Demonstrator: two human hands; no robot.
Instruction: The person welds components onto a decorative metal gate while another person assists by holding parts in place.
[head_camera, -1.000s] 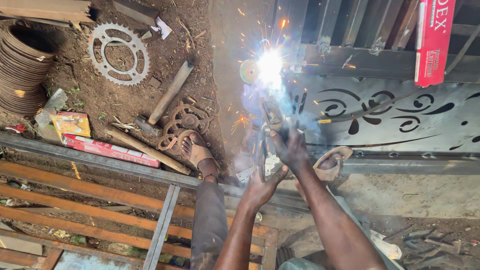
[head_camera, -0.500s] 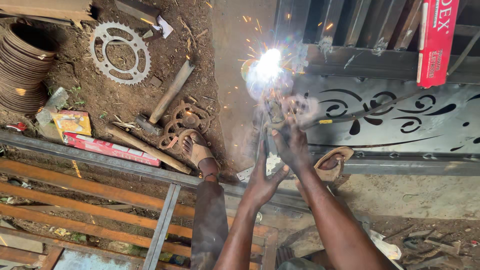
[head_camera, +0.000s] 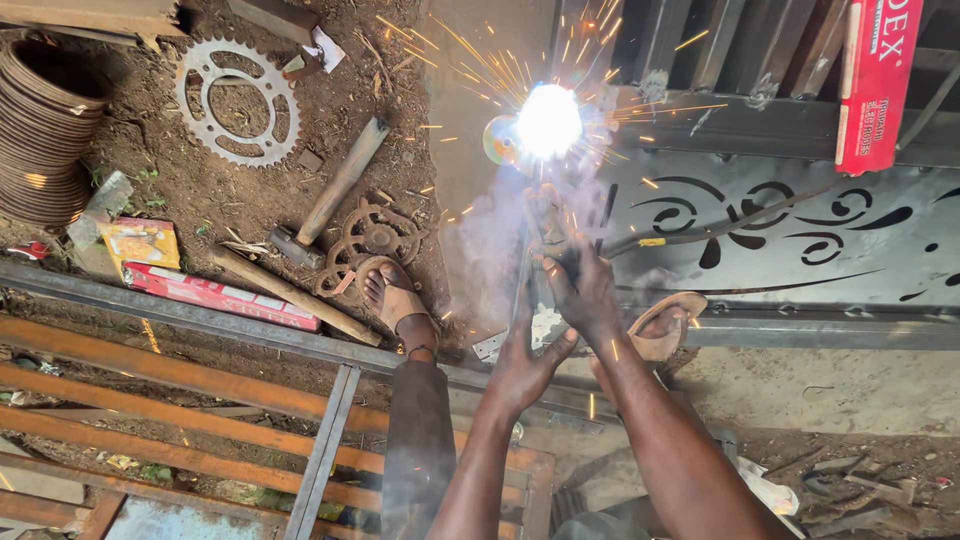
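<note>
My right hand (head_camera: 583, 287) grips an electrode holder (head_camera: 548, 225) whose rod points up into a bright white welding arc (head_camera: 547, 121). Sparks and smoke spread around the arc, which burns at the left edge of a grey metal panel (head_camera: 800, 235) cut with curled ornament. My left hand (head_camera: 525, 360) is below the right one, fingers spread, steadying against the right wrist. A dark cable (head_camera: 720, 215) runs from the holder across the panel to the right.
My sandalled foot (head_camera: 392, 300) rests on a steel bar (head_camera: 200, 325) by a hammer (head_camera: 325, 200), a wooden handle (head_camera: 290, 295), small gear pieces (head_camera: 370, 235) and a big sprocket (head_camera: 237, 100). Stacked rings (head_camera: 40, 130) lie far left. A red box (head_camera: 872, 80) stands top right; rusty rails (head_camera: 150, 400) run lower left.
The arc has moved slightly up and to the left along the panel edge, and more sparks fly out now. Both hands followed it, keeping the same grip.
</note>
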